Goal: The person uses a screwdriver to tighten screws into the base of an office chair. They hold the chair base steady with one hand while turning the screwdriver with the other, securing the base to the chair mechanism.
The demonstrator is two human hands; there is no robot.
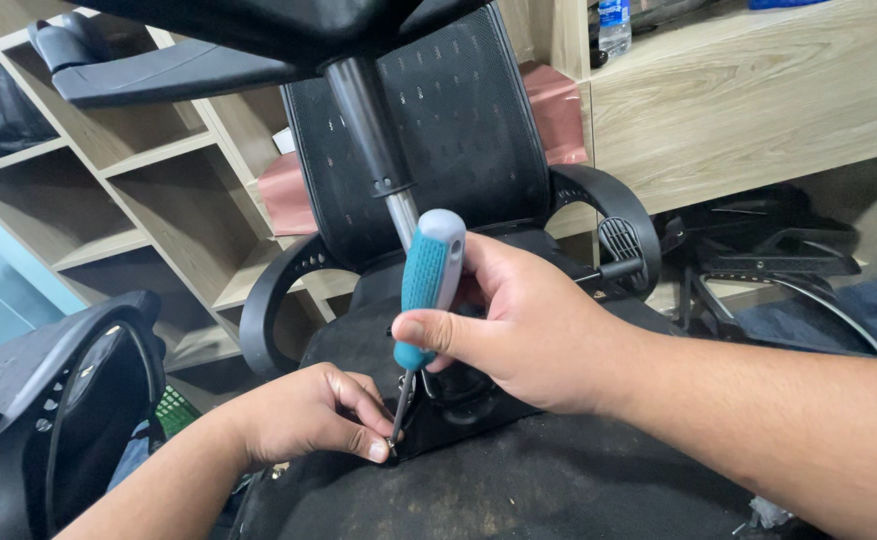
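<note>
Wooden shelving fills the wall from ten to two o'clock, pale and grained. An overturned office chair lies before you, its perforated black back at twelve o'clock, and its smooth gas-lift column crosses just above your work. A curved black plastic shell sits at eight o'clock. Your right hand wraps tightly around the teal and grey screwdriver, centre frame, tip down. Your left hand pinches at that tip on the dusty black underside.
</note>
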